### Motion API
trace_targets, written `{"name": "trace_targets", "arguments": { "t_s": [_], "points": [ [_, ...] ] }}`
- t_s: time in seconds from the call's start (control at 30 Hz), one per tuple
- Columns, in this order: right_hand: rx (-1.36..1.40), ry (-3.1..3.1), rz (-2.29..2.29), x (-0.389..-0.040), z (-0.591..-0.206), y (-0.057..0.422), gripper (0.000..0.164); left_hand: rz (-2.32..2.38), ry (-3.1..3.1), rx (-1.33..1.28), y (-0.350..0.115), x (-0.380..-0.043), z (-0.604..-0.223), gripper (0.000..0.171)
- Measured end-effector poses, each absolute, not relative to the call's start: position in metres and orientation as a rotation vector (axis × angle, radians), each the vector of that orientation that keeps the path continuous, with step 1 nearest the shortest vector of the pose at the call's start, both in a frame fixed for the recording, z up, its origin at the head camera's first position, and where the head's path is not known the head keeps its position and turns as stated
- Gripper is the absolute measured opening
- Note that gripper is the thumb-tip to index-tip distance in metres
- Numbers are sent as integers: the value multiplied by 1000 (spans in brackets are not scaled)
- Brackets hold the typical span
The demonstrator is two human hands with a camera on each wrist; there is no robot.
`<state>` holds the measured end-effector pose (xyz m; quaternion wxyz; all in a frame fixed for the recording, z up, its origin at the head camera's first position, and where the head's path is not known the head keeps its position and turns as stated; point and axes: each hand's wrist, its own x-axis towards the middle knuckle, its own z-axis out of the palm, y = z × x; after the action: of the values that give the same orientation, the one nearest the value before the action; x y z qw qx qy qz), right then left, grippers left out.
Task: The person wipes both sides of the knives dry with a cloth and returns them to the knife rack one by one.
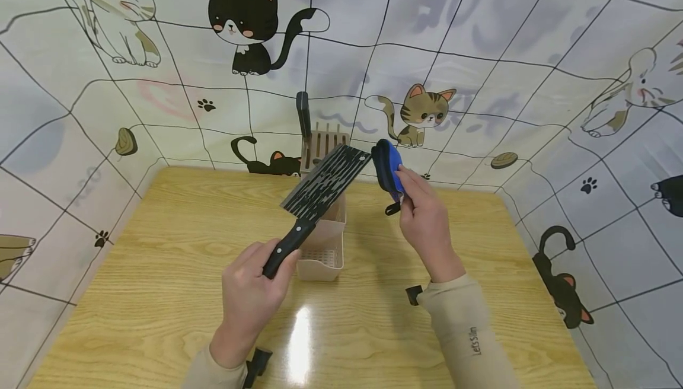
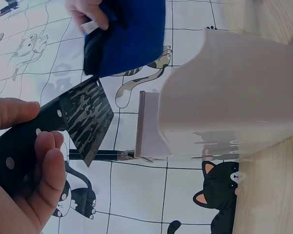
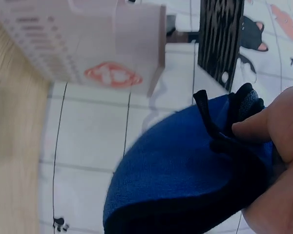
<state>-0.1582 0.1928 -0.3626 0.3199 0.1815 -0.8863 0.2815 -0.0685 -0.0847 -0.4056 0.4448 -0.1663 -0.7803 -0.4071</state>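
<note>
My left hand (image 1: 253, 288) grips the black riveted handle of a cleaver (image 1: 326, 184). Its dark blade, streaked with pale marks, points up and to the right, in front of a beige plastic knife holder (image 1: 319, 271). My right hand (image 1: 427, 217) pinches a blue cloth pad (image 3: 171, 156) with black trim and a small black loop. In the head view this pad is just right of the blade's tip corner; whether they touch I cannot tell. A black-handled knife (image 1: 303, 113) stands in the holder's slotted back part. The blade hides some of the holder.
The holder stands on a wood-grain table (image 1: 187, 241) near its back edge. Behind and at both sides hangs a white cloth (image 1: 341, 63) with grid lines and cartoon cats. A dark strap piece (image 1: 258, 365) shows by the left wrist.
</note>
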Motion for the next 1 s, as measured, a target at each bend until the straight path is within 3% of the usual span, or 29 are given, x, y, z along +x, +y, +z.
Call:
{"name": "trace_targets", "arguments": {
  "t_s": [0.2,0.5,1.0],
  "points": [
    [402,-2436,720,-161,-375,215,40,-1047,-1944,-411,-87,-70,-400,47],
    [344,-2585,656,-160,-405,236,40,-1050,-2060,-387,-92,-71,-393,17],
    [322,-2839,508,-151,-457,243,42,-1050,-2123,-390,-92,-75,-386,12]
  ]
}}
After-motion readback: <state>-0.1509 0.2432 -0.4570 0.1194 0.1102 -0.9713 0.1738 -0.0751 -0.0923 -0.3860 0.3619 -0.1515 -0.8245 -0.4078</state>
